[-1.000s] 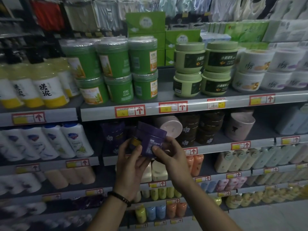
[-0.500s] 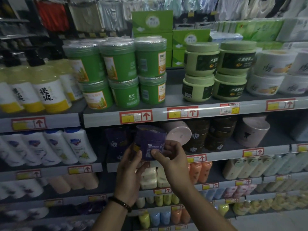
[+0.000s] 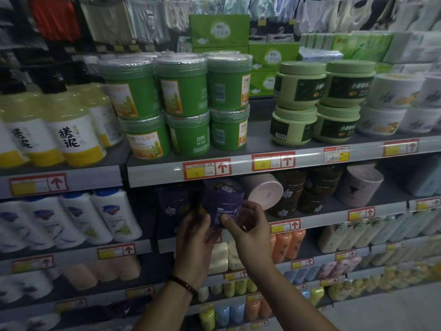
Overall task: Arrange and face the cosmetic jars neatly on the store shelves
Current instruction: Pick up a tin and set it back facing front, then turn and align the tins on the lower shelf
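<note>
Grips a purple jar (image 3: 223,201) in both hands at the mouth of the second shelf (image 3: 322,217), just under the price strip of the upper shelf (image 3: 155,173). Holds it tilted, lid partly showing, printed side out. Cannot tell whether its base touches the shelf.

Pinches its lower left with the left hand (image 3: 194,237), thumb laid on the front, other fingers hidden behind. Wraps the right hand (image 3: 249,226) round its right side, fingers (image 3: 250,207) curled against the wall, thumb pressed on the lower front. Wears a dark bracelet (image 3: 183,284) on the left wrist.

Sits just right of a second purple jar (image 3: 171,207) and just left of a pink jar (image 3: 262,192) lying on its side, with dark jars (image 3: 292,194) further right. Above, 6 green jars (image 3: 181,103) stacked 3 on 3, then 4 pale green jars (image 3: 317,99) stacked 2 on 2.
</note>
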Demonstrator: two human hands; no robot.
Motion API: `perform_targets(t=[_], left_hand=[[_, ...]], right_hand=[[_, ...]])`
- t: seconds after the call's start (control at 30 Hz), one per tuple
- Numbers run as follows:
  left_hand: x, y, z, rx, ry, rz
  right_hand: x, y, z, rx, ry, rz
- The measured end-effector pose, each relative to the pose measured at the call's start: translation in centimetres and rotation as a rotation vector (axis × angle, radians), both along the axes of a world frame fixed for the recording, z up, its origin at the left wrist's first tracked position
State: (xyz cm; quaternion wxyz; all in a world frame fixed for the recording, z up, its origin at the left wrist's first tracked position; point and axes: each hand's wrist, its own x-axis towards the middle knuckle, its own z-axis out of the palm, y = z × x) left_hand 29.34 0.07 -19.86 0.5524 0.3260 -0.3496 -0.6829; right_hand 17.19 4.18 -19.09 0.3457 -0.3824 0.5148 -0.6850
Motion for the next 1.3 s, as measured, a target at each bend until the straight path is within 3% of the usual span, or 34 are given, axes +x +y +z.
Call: perform_targets(t=[0.83,1.3], left_hand=[[0.1,-2.3,-2.3,0.075,0.070,-0.018],[-0.7,-3.6,-3.4,0.221,0.123,0.105]], right_hand=[[1.2,-4.2,-3.6,0.025,0.140,-0.031],[0.3,-6.0,-4.3,0.036,0.233,-0.015]])
